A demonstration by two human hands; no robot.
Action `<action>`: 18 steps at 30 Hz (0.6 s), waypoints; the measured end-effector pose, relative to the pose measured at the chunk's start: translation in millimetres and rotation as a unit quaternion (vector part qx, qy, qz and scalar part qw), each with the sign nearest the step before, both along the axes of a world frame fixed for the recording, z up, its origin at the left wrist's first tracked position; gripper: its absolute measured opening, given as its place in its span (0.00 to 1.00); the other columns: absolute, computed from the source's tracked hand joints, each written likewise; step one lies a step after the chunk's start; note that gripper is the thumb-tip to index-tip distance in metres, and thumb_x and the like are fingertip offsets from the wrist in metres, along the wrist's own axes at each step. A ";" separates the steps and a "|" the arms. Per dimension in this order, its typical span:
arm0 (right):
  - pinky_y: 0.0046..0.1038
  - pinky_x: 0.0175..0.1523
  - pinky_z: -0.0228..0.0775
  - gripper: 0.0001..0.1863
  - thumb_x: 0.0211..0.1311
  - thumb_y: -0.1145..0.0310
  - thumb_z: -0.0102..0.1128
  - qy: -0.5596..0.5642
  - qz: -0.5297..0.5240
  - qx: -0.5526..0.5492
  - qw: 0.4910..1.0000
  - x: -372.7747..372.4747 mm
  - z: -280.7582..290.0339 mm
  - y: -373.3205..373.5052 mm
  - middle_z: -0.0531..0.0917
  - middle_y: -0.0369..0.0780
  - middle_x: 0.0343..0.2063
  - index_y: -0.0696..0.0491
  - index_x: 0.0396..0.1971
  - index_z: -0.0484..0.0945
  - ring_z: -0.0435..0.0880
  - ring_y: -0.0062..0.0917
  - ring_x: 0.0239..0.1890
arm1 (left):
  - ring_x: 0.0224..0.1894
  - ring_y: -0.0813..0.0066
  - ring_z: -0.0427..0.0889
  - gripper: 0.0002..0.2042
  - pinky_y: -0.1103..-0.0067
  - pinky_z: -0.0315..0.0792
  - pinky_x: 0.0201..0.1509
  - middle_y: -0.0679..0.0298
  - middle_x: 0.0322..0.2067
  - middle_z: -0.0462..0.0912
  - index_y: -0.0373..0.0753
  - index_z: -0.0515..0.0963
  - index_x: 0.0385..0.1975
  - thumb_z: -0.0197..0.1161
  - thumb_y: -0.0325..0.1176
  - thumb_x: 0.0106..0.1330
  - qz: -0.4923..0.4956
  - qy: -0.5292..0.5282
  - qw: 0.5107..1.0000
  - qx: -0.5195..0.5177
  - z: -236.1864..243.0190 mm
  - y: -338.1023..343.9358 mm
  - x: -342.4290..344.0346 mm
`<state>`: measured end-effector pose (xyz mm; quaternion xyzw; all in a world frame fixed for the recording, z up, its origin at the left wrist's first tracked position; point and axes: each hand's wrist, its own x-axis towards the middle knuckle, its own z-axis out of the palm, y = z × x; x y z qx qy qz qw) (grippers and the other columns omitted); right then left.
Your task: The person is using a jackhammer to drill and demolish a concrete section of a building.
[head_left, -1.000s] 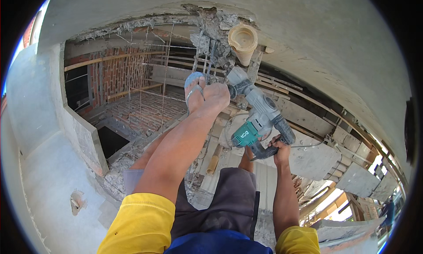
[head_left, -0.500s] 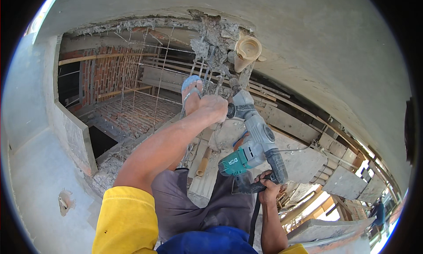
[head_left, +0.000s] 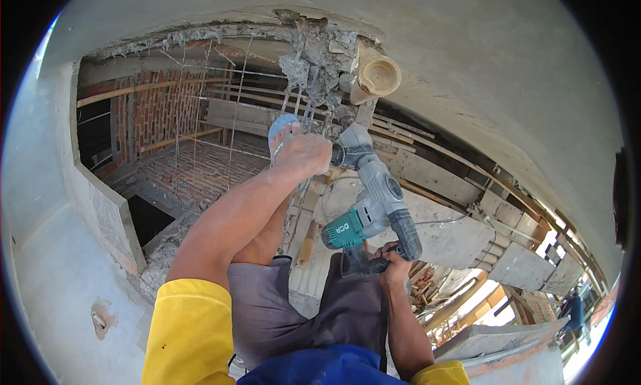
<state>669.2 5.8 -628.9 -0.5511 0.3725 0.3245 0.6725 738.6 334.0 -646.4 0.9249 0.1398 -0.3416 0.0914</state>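
Note:
With my left hand [head_left: 306, 153] I grip the front side handle of a grey and green demolition hammer [head_left: 379, 193], and my right hand [head_left: 394, 268] is closed round its rear handle. The tool's front end points up at broken concrete [head_left: 314, 48] with exposed steel bars, just below a cream plastic pipe [head_left: 378, 78]; whether the tip touches cannot be made out. My foot in a blue sandal [head_left: 282, 126] is partly hidden behind my left hand, close to the bars.
An opening with thin rebar [head_left: 230, 125] shows brickwork and a dark hole [head_left: 150, 218] at left, beside a plastered wall [head_left: 47, 251]. Boards and slabs [head_left: 521, 265] lie beyond the tool at right, with a cable [head_left: 441, 221]. A person in blue [head_left: 575, 311] is far off at lower right.
The hammer and both my hands have shifted left in the view, with my right hand lower than a second ago. My grip on the tool is the same.

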 end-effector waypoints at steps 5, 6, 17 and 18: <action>0.36 0.29 0.69 0.13 0.34 0.82 0.44 -0.002 -0.013 0.012 1.000 8.7 -45.6 -23.1 0.71 0.42 0.21 0.59 0.27 0.68 0.72 0.34 0.21 | 0.36 0.63 0.85 0.08 0.70 0.77 0.37 0.58 0.29 0.85 0.42 0.84 0.27 0.57 0.30 0.52 0.003 0.051 0.996 -0.080 -37.8 -20.2 0.2; 0.36 0.30 0.69 0.13 0.34 0.82 0.44 0.005 -0.018 0.010 1.000 6.4 -51.6 -27.6 0.71 0.43 0.21 0.59 0.27 0.68 0.72 0.34 0.21 | 0.36 0.63 0.85 0.08 0.70 0.77 0.37 0.58 0.29 0.85 0.42 0.84 0.27 0.57 0.30 0.52 0.000 0.054 0.995 -0.080 -44.6 -22.5 -1.4; 0.39 0.36 0.70 0.14 0.33 0.82 0.47 0.088 -0.075 0.087 0.989 -45.1 -98.6 -33.7 0.72 0.43 0.21 0.58 0.28 0.70 0.73 0.38 0.24 | 0.30 0.63 0.84 0.06 0.68 0.74 0.31 0.57 0.24 0.83 0.40 0.80 0.24 0.56 0.30 0.52 -0.060 -0.024 0.996 -0.067 -98.8 -46.4 -26.1; 0.39 0.36 0.70 0.14 0.33 0.82 0.47 0.090 -0.073 0.086 0.990 -45.5 -100.5 -32.5 0.72 0.43 0.21 0.58 0.28 0.70 0.73 0.38 0.24 | 0.29 0.63 0.84 0.06 0.69 0.74 0.29 0.58 0.24 0.83 0.40 0.80 0.25 0.56 0.29 0.52 -0.048 0.015 0.997 -0.058 -98.9 -51.5 -29.6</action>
